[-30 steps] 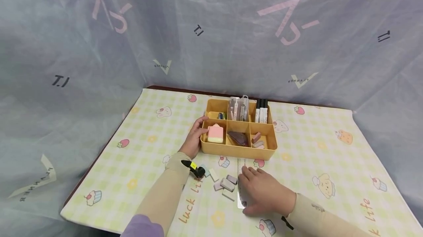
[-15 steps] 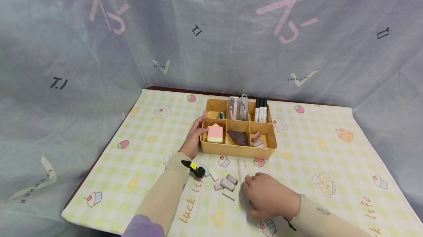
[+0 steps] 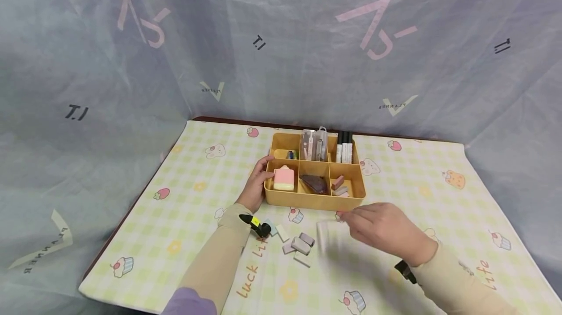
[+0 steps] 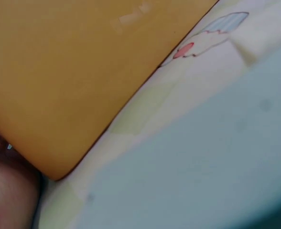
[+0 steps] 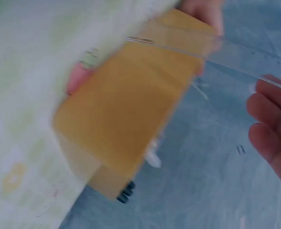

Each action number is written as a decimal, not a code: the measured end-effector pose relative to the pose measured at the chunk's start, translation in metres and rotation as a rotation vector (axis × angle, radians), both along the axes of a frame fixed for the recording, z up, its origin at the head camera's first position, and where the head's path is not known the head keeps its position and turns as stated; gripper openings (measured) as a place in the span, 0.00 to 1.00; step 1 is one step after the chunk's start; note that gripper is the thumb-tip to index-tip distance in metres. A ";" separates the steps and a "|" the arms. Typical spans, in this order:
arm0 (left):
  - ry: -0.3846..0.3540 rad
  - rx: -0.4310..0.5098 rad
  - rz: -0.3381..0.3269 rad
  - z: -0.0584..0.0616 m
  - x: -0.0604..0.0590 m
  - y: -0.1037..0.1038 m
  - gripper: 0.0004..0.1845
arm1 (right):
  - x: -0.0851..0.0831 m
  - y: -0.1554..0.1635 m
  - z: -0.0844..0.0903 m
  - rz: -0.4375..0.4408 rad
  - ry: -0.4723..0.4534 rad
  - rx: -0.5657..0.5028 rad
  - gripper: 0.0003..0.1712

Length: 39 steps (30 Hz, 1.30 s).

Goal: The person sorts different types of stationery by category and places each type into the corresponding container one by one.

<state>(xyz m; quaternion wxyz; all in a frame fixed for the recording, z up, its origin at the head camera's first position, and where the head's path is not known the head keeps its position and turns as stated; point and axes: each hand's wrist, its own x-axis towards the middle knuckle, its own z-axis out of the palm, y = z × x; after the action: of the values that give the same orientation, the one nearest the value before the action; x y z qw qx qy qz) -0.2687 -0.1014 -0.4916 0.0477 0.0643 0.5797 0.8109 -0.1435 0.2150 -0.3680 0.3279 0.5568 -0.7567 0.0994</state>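
My left hand (image 3: pixel 254 189) holds the left side of a yellow divided organizer box (image 3: pixel 313 201), with its fingertips over the rim. In the left wrist view part of that hand (image 4: pixel 9 193) shows at the box's corner. Raised over the cloth in front of the box, my right hand (image 3: pixel 388 231) pinches a clear ruler (image 3: pixel 322 238), which is blurred. The right wrist view shows the ruler (image 5: pixel 241 62) reaching out from the fingers (image 5: pixel 267 140), crossing the box in that view. Several small pale erasers (image 3: pixel 301 245) lie on the cloth left of the ruler.
The box holds a pink-and-cream item (image 3: pixel 284 179), a dark brown wedge-shaped item (image 3: pixel 314 184), clear pen cases (image 3: pixel 314 145), black-capped markers (image 3: pixel 344 147) and small blocks (image 3: pixel 338 182). A patterned cloth (image 3: pixel 175 217) covers the table; a grey curtain (image 3: pixel 281 61) hangs behind.
My right hand has picked the ruler up from the cloth and moved up and to the right with it. The left hand stays at the box.
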 end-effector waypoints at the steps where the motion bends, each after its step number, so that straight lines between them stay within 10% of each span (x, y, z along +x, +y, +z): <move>1: -0.002 0.000 0.002 0.000 0.000 0.000 0.32 | -0.002 0.000 0.005 0.001 0.006 -0.042 0.18; 9: 0.001 -0.004 0.004 0.000 0.000 -0.001 0.32 | -0.027 0.002 0.029 -0.086 0.089 -0.226 0.15; 20: -0.012 -0.011 0.003 0.000 0.000 0.000 0.31 | -0.063 -0.008 -0.016 -0.203 0.064 -0.083 0.18; 39: -0.011 -0.014 0.012 0.001 0.001 0.000 0.32 | -0.057 -0.020 -0.038 -0.182 -0.070 0.071 0.13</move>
<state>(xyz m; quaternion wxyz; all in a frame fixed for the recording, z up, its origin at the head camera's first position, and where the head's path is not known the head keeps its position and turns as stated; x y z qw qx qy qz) -0.2680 -0.1011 -0.4907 0.0464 0.0558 0.5855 0.8074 -0.2008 0.1946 -0.4064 0.2890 0.4931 -0.8183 0.0615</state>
